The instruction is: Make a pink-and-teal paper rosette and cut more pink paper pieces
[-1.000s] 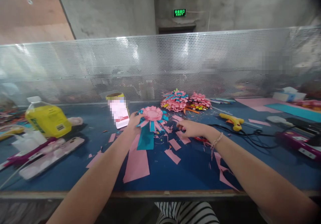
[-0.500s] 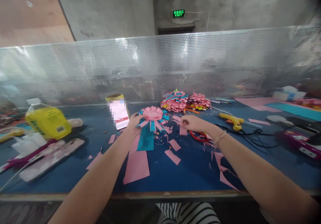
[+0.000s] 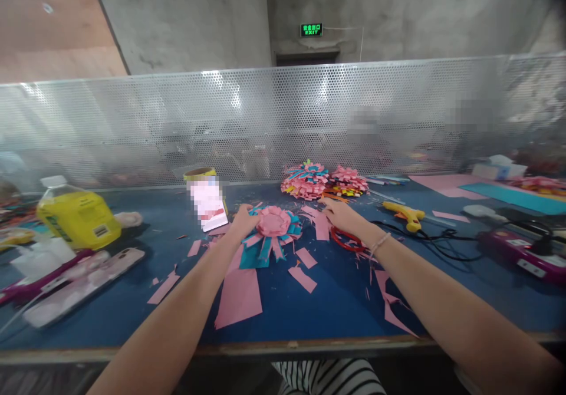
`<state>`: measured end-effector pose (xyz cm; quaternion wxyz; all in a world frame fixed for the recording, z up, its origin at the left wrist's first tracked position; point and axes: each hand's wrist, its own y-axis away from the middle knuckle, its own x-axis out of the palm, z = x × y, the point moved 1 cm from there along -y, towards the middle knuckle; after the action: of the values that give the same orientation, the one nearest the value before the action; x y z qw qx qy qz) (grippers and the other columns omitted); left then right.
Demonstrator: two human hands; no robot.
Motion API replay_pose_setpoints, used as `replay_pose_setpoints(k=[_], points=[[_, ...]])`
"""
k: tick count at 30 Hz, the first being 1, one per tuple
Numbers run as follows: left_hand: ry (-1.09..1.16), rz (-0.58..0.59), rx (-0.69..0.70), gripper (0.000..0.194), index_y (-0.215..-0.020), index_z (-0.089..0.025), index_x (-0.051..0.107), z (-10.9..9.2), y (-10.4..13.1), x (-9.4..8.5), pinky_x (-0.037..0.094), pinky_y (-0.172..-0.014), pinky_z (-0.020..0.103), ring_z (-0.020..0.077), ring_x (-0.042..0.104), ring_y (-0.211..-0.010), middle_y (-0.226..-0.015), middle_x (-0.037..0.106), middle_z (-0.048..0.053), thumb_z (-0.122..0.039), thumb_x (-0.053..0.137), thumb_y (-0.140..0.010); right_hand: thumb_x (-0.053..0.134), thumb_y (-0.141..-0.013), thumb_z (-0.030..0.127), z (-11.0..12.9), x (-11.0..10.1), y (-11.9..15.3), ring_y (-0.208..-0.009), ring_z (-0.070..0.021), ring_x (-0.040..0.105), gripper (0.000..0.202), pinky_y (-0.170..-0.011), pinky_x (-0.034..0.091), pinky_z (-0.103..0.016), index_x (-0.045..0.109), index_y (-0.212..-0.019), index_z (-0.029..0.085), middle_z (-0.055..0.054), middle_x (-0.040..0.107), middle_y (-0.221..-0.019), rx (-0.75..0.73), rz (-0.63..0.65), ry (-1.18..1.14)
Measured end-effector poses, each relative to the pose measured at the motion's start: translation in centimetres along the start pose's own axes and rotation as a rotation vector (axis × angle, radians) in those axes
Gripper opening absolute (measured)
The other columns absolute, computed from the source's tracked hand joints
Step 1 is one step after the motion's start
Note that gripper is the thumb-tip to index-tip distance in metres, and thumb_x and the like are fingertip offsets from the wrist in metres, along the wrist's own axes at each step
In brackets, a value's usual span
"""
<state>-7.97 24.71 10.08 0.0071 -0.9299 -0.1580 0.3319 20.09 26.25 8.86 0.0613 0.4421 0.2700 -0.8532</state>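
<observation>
Bottle (image 3: 78, 219) left of the rosette (image 3: 274, 223) holds yellow liquid (image 3: 86, 207).

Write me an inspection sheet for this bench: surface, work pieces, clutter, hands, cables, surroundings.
Surface: blue tabletop, strewn with pink paper scraps.
Work pieces: pink-and-blue rosette, with a larger pink sheet lying toward the near edge.
Clutter: yellow glue gun at right; bottle of yellow liquid and pink phone at left.
Hands: left hand at the rosette's left edge; right hand among the scraps; neither grip can be confirmed.
Cables: black cables, loosely tangled near the purple power strip.
Surroundings: perforated metal screen behind the bench; lit exit sign above.
</observation>
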Motion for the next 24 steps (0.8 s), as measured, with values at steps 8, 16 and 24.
replay_pose_setpoints(k=[8, 16, 24], points=[[-0.4, 0.036, 0.188, 0.049, -0.111, -0.01, 0.045, -0.4, 0.8, 0.1, 0.038, -0.081, 0.028, 0.0243, 0.05, -0.102, -0.112, 0.053, 0.016, -0.017, 0.052, -0.063, 0.053, -0.076, 0.017, 0.3, 0.1, 0.4, -0.082, -0.016, 0.058, 0.029, -0.071, 0.042, -0.022, 0.056, -0.104, 0.012, -0.009, 0.063, -0.093, 0.022, 0.162, 0.017], [-0.443, 0.015, 0.232, 0.049, -0.113, -0.01, 0.045, -0.8, 1.0, 0.2, 0.037, -0.086, 0.03, 0.0246, 0.045, -0.109, -0.114, 0.05, 0.017, -0.016, 0.05, -0.065, 0.052, -0.064, 0.007, 1.1, -0.2, 0.6, -0.07, -0.0141, 0.057, 0.033, -0.061, 0.04, -0.02, 0.06, -0.096, 0.013, -0.005, 0.063, -0.082, 0.065, 0.345, 0.078], [-0.425, 0.048, 0.242, 0.048, -0.113, -0.014, 0.046, -0.9, 1.2, 0.4, 0.037, -0.086, 0.03, 0.0244, 0.047, -0.107, -0.114, 0.049, 0.014, -0.026, 0.052, -0.068, 0.06, -0.063, 0.017, 0.0, -1.2, 0.3, -0.088, -0.0208, 0.053, 0.037, -0.07, 0.038, -0.024, 0.057, -0.1, 0.012, -0.011, 0.058, -0.102, -0.019, 0.28, 0.235]])
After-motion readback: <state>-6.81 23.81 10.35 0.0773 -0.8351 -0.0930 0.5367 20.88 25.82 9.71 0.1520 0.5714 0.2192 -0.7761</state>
